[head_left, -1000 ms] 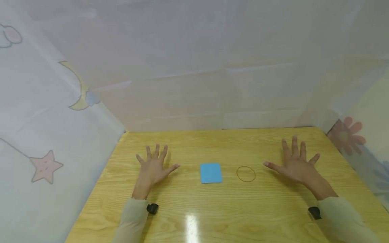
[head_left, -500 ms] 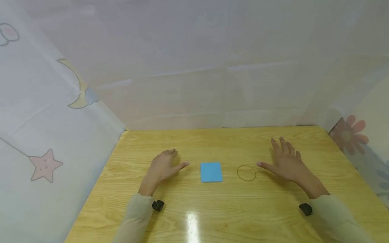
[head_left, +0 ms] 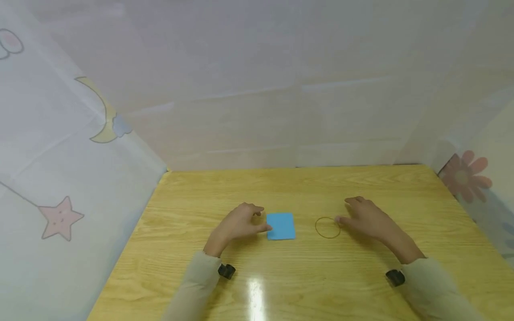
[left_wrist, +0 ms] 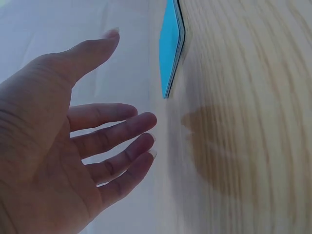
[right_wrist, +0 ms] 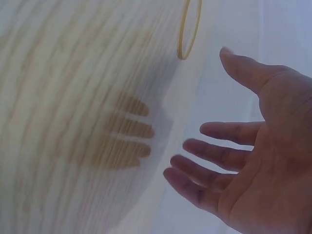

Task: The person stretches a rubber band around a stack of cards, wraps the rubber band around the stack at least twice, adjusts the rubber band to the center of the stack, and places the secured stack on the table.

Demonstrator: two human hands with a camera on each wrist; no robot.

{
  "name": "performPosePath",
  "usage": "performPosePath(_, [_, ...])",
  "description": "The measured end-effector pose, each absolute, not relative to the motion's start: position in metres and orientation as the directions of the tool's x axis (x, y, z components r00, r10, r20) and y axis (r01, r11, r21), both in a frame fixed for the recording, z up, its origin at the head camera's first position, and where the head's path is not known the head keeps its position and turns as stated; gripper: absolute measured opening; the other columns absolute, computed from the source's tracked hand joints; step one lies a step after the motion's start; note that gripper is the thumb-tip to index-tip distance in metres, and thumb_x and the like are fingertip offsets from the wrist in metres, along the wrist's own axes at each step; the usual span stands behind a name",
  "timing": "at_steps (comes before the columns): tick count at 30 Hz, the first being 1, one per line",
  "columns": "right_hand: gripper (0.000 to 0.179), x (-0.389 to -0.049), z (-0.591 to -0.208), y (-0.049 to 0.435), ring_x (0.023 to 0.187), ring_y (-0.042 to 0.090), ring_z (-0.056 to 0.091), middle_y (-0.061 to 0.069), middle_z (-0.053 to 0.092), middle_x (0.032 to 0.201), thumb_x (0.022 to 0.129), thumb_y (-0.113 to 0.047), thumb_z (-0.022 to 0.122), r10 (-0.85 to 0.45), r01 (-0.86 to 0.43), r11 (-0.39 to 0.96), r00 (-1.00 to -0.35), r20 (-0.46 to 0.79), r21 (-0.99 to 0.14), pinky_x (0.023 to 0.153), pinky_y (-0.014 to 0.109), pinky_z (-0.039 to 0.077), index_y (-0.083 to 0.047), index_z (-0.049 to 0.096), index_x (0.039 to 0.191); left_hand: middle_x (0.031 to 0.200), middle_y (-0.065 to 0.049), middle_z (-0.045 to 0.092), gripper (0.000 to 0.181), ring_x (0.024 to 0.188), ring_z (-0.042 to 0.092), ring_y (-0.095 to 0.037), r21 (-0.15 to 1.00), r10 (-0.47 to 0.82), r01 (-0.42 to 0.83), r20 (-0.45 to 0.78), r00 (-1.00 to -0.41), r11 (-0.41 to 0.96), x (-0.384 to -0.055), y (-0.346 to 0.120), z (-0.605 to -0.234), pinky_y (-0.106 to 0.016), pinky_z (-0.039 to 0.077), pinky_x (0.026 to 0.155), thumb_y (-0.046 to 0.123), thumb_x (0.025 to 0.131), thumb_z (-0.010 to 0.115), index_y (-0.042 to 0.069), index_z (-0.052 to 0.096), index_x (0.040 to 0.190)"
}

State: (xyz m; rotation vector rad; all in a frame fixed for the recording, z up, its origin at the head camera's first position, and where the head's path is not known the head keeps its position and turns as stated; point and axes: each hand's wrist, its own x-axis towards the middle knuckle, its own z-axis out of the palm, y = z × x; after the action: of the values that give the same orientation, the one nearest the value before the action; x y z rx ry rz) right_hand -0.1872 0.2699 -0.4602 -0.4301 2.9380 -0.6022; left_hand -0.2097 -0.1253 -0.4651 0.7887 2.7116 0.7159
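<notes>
A blue square stack of thin sheets (head_left: 282, 226) lies flat on the table; the left wrist view shows its layered edge (left_wrist: 179, 44). My left hand (head_left: 239, 223) hovers at its left side, thumb tip overlapping the blue square in the head view, fingers loosely bent and holding nothing. To the right lies a thin yellowish-brown rubber band (head_left: 317, 232), spread in a ring. Close to its right edge is my right hand (head_left: 369, 218), thumb tip over the ring's edge in the head view. The right wrist view shows that hand (right_wrist: 273, 151) with relaxed fingers and nothing in them, the band (right_wrist: 181, 36) beyond.
The wood-grain table (head_left: 305, 285) ends at a pale cloth wall (head_left: 257, 116) at the back. Printed cloth also stands at the left and right sides. Each wrist carries a small black camera, such as the left one (head_left: 226, 271).
Both hands have moved inward, the left rightward to the blue square and the right leftward to the rubber band. Their spread fingers have relaxed and bent. The square and band stay on the table.
</notes>
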Motion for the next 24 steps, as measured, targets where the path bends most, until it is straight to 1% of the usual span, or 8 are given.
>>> performPosePath(2, [0.079, -0.187, -0.461, 0.269, 0.120, 0.057, 0.060, 0.040, 0.059, 0.135, 0.099, -0.047, 0.071, -0.304, -0.255, 0.864, -0.952, -0.047, -0.434, 0.096, 0.068, 0.057, 0.016, 0.052, 0.142, 0.132, -0.013, 0.073, 0.070, 0.115, 0.071, -0.026, 0.499, 0.559, 0.454, -0.077, -0.825, 0.738, -0.209, -0.121, -0.466, -0.042, 0.061, 0.105, 0.054, 0.094, 0.076, 0.004, 0.065, 0.142])
performPosePath(4, [0.075, -0.187, -0.461, 0.268, 0.114, 0.049, 0.066, 0.035, 0.066, 0.127, 0.099, -0.045, 0.073, -0.310, -0.253, 0.847, -0.949, -0.049, -0.468, 0.092, 0.062, 0.060, 0.016, 0.054, 0.140, 0.134, -0.013, 0.072, 0.071, 0.118, 0.069, -0.027, 0.480, 0.572, 0.475, -0.069, -0.818, 0.737, -0.209, -0.116, -0.469, -0.043, 0.061, 0.105, 0.055, 0.093, 0.076, 0.003, 0.066, 0.140])
performPosePath(5, [0.073, -0.187, -0.461, 0.268, 0.110, 0.045, 0.069, 0.032, 0.068, 0.123, 0.099, -0.044, 0.073, -0.314, -0.250, 0.838, -0.948, -0.053, -0.485, 0.089, 0.059, 0.062, 0.016, 0.055, 0.138, 0.136, -0.012, 0.071, 0.071, 0.124, 0.067, -0.028, 0.465, 0.575, 0.484, -0.069, -0.816, 0.742, -0.209, -0.114, -0.469, -0.043, 0.060, 0.107, 0.056, 0.093, 0.076, 0.004, 0.066, 0.140])
performPosePath(8, [0.065, -0.187, -0.461, 0.267, 0.100, 0.032, 0.071, 0.022, 0.073, 0.112, 0.098, -0.040, 0.075, -0.312, -0.224, 0.812, -0.947, -0.077, -0.538, 0.082, 0.050, 0.063, 0.013, 0.061, 0.133, 0.140, -0.012, 0.068, 0.075, 0.128, 0.064, -0.029, 0.432, 0.579, 0.498, -0.071, -0.812, 0.752, -0.211, -0.108, -0.472, -0.044, 0.059, 0.109, 0.058, 0.091, 0.078, 0.005, 0.066, 0.142])
performPosePath(11, [0.058, -0.189, -0.461, 0.266, 0.095, 0.024, 0.069, 0.014, 0.074, 0.106, 0.097, -0.038, 0.076, -0.311, -0.201, 0.793, -0.945, -0.099, -0.575, 0.080, 0.044, 0.062, 0.010, 0.065, 0.129, 0.144, -0.010, 0.064, 0.079, 0.130, 0.062, -0.029, 0.396, 0.566, 0.495, -0.081, -0.820, 0.773, -0.213, -0.103, -0.473, -0.043, 0.059, 0.108, 0.061, 0.087, 0.080, 0.009, 0.064, 0.144])
performPosePath(14, [0.055, -0.191, -0.462, 0.265, 0.094, 0.021, 0.068, 0.011, 0.073, 0.104, 0.096, -0.037, 0.078, -0.301, -0.178, 0.778, -0.947, -0.110, -0.602, 0.080, 0.041, 0.062, 0.008, 0.067, 0.125, 0.145, -0.010, 0.063, 0.081, 0.128, 0.060, -0.029, 0.385, 0.550, 0.484, -0.078, -0.831, 0.786, -0.214, -0.097, -0.473, -0.042, 0.061, 0.103, 0.061, 0.084, 0.083, 0.010, 0.064, 0.144])
performPosePath(17, [0.052, -0.191, -0.465, 0.264, 0.094, 0.021, 0.068, 0.011, 0.074, 0.104, 0.096, -0.036, 0.079, -0.290, -0.156, 0.765, -0.950, -0.117, -0.625, 0.078, 0.039, 0.061, 0.007, 0.069, 0.122, 0.144, -0.010, 0.063, 0.083, 0.125, 0.059, -0.029, 0.379, 0.542, 0.477, -0.082, -0.836, 0.793, -0.214, -0.092, -0.472, -0.040, 0.061, 0.100, 0.062, 0.082, 0.085, 0.010, 0.064, 0.143])
performPosePath(24, [0.048, -0.187, -0.470, 0.264, 0.093, 0.022, 0.068, 0.013, 0.074, 0.104, 0.093, -0.034, 0.081, -0.249, -0.082, 0.746, -0.955, -0.162, -0.661, 0.075, 0.033, 0.059, 0.006, 0.071, 0.117, 0.142, -0.006, 0.060, 0.083, 0.127, 0.055, -0.027, 0.387, 0.522, 0.443, -0.126, -0.844, 0.809, -0.208, -0.084, -0.477, -0.041, 0.060, 0.102, 0.064, 0.082, 0.084, 0.014, 0.063, 0.145])
